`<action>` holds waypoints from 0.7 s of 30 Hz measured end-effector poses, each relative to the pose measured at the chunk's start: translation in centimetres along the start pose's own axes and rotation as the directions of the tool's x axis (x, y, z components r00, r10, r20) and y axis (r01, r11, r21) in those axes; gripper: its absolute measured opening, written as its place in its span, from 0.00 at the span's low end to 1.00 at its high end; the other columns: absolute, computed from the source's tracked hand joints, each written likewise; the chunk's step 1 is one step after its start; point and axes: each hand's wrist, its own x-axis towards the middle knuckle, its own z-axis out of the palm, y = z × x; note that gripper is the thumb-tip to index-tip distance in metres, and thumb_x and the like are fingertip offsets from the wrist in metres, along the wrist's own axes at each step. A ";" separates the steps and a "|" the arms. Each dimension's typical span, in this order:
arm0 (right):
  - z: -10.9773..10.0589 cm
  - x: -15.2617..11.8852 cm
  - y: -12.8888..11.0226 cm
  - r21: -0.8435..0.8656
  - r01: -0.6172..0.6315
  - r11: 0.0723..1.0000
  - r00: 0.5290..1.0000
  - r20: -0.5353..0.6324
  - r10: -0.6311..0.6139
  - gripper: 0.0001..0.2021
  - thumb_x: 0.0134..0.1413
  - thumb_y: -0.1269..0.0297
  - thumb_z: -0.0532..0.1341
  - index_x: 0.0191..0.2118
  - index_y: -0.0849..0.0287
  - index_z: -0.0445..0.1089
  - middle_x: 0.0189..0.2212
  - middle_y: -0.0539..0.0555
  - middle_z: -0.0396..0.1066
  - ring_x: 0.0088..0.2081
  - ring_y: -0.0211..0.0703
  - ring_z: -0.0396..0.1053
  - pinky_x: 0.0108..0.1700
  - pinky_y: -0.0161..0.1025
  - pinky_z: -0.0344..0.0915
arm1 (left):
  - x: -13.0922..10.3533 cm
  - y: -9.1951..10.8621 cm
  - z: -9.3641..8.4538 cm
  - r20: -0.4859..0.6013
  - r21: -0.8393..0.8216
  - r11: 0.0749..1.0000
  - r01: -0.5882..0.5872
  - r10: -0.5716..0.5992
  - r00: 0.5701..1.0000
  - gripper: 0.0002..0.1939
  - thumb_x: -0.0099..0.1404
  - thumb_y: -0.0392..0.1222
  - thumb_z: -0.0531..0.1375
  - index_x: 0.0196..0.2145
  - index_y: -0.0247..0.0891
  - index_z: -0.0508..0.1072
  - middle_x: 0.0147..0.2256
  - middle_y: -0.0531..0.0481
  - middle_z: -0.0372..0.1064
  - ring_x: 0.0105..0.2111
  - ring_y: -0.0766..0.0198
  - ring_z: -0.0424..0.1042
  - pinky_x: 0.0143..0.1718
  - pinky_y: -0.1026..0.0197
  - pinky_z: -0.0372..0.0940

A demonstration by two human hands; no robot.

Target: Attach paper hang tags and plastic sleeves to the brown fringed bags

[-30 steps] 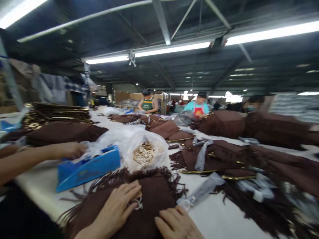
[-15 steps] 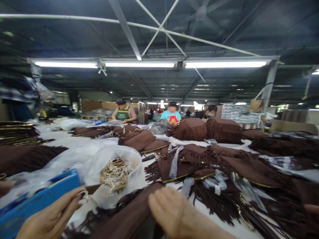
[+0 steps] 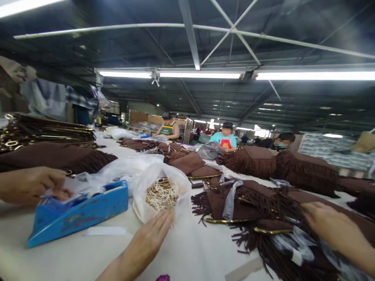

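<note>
My left hand [image 3: 148,242] reaches to the near rim of a white plastic bag [image 3: 181,181] filled with tan hang tags [image 3: 161,195] on white strings. Its fingers are pressed together on a tag at the bag's edge. Off to the right, my right hand [image 3: 329,224] is on a brown fringed bag [image 3: 310,197] in the pile, fingers curled against it; their tips are partly hidden. Another person's hand [image 3: 38,183] is at the blue tape dispenser [image 3: 84,214] on the left.
More brown fringed bags [image 3: 228,199] with gold zips and plastic wrap lie across the white table [image 3: 187,253]. Stacked bags with gold hardware [image 3: 49,132] stand at the left. A grey strip [image 3: 244,269] lies near the front edge. Co-workers [image 3: 224,138] stand across the table.
My view has turned left. The brown bag before me has left the near table as my right hand moved right to the pile. My left hand has moved to the tags.
</note>
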 end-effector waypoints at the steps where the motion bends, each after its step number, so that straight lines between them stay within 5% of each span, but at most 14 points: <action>1: 1.9 -0.5 -1.4 -0.046 0.060 0.997 0.996 0.074 -0.057 0.10 0.44 0.70 0.52 0.21 0.51 0.67 0.24 0.59 0.71 0.24 0.51 0.68 0.30 0.47 0.58 | 0.2 -0.5 0.8 0.025 0.036 0.999 0.008 -0.009 1.000 0.24 0.60 0.24 0.43 0.51 0.31 0.65 0.47 0.42 0.69 0.48 0.60 0.67 0.48 0.61 0.65; 6: 10.4 -2.7 -9.0 -0.146 0.307 0.940 0.918 0.305 -0.253 0.16 0.42 0.84 0.50 0.25 0.57 0.69 0.25 0.54 0.72 0.31 0.48 0.69 0.31 0.40 0.56 | 0.0 -3.2 4.9 0.224 0.137 0.970 0.203 -0.230 0.947 0.24 0.58 0.23 0.43 0.50 0.29 0.66 0.49 0.37 0.66 0.50 0.54 0.65 0.47 0.55 0.65; 10: 13.4 -3.6 -10.6 -0.208 0.354 0.912 0.903 0.330 -0.275 0.17 0.46 0.85 0.47 0.32 0.63 0.70 0.28 0.61 0.72 0.31 0.53 0.68 0.33 0.44 0.57 | -1.4 -3.0 6.7 0.203 0.096 0.953 0.287 -0.301 0.932 0.28 0.59 0.25 0.45 0.57 0.33 0.56 0.55 0.35 0.58 0.55 0.50 0.58 0.50 0.50 0.62; 16: 13.2 -1.3 -8.2 -0.101 0.360 0.928 0.896 0.313 -0.314 0.15 0.47 0.80 0.49 0.35 0.61 0.69 0.28 0.58 0.74 0.32 0.48 0.70 0.35 0.41 0.62 | 0.2 -1.8 5.2 0.001 -0.030 0.970 0.243 -0.243 0.970 0.32 0.61 0.25 0.43 0.62 0.32 0.40 0.52 0.38 0.62 0.57 0.56 0.54 0.55 0.52 0.57; 21: 8.3 5.1 -6.1 -0.068 0.039 0.997 0.994 0.109 -0.032 0.14 0.52 0.68 0.47 0.38 0.60 0.67 0.30 0.60 0.73 0.32 0.52 0.70 0.33 0.44 0.63 | 1.0 -1.5 4.0 -0.076 -0.080 0.978 0.190 -0.196 0.978 0.30 0.61 0.25 0.45 0.61 0.31 0.46 0.51 0.39 0.64 0.57 0.55 0.54 0.56 0.50 0.55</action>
